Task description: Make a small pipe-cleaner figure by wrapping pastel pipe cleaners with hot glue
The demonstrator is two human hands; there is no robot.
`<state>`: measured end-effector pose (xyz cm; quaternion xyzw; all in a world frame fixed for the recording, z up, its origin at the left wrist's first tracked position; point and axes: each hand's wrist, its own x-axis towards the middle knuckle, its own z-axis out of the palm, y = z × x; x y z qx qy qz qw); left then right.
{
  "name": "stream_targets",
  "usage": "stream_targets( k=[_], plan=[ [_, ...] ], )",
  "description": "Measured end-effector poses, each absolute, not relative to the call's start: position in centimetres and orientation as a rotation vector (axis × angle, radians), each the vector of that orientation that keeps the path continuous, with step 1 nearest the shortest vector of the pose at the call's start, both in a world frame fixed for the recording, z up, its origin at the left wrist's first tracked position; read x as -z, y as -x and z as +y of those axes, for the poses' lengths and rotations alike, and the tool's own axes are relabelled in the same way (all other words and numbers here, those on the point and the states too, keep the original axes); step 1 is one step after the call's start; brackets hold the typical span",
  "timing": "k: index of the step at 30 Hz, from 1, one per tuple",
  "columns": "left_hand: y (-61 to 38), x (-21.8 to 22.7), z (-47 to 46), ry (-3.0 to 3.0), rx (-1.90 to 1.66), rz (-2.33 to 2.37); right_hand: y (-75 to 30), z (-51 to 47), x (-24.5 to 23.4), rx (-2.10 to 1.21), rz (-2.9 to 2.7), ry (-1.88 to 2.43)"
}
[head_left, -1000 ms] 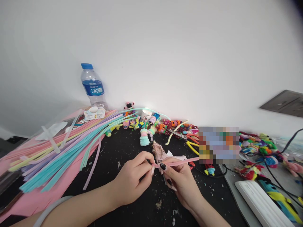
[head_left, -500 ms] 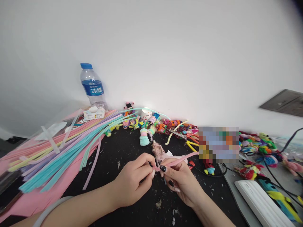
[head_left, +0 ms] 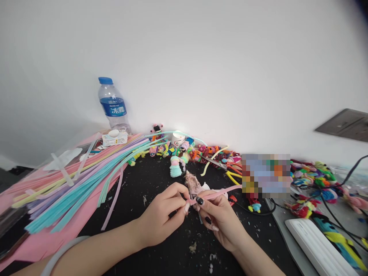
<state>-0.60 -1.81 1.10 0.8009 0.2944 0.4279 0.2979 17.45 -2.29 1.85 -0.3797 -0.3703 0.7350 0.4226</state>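
Left hand (head_left: 161, 220) and right hand (head_left: 220, 220) are being pinched shut on one end of a pink pipe cleaner (head_left: 221, 193), just above the black tabletop (head_left: 149, 180);
a tight twist is probably being helped by fingertips set close together; the free length is being left trailing rightward.

Bare tabletop (head_left: 143, 180) beside the left hand (head_left: 161, 220); pipe-cleaner bundle (head_left: 71, 188) beyond, figurines (head_left: 175, 166) behind, toy clutter (head_left: 307, 178) rightward.

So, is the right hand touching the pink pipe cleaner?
Touching: the head view shows the right hand pinching the pink pipe cleaner between thumb and forefinger.
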Motion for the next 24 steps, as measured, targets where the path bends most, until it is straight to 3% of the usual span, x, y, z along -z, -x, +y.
stream_targets(
  k=[24],
  plan=[
    [0.76, -1.6, -1.82, -1.987, -1.042, 0.792, -17.56, -2.07, -1.67, -1.923, -0.829, 0.932]
  ],
)
